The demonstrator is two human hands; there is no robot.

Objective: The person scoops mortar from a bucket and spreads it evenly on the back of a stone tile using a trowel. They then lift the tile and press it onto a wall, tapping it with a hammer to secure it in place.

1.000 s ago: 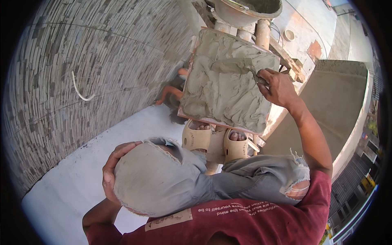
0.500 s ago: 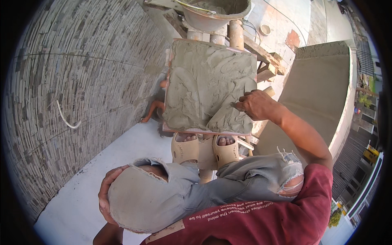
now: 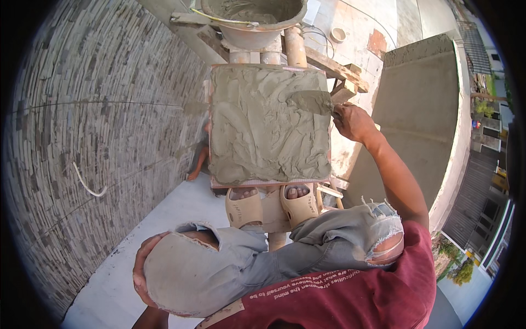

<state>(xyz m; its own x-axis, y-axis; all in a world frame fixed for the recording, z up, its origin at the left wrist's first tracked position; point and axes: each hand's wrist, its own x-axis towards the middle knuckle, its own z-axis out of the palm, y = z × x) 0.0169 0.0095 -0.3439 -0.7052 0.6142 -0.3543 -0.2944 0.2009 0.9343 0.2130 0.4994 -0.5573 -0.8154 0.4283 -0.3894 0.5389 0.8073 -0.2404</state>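
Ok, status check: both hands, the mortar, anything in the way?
Right hand gripping trowel at upper right of panel. Left hand resting on left knee. Mortar covering most of panel; nothing visibly blocking trowel.

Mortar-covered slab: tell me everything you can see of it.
The squarish slab lies coated face up, beyond the person's sandals and short of the grey basin. Wet-looking grey mortar, swirled and uneven, covers nearly all its upper face; a thin reddish edge shows along the near side. A mortar-smeared trowel appears to touch the coating toward the far right, its handle end in the right hand.
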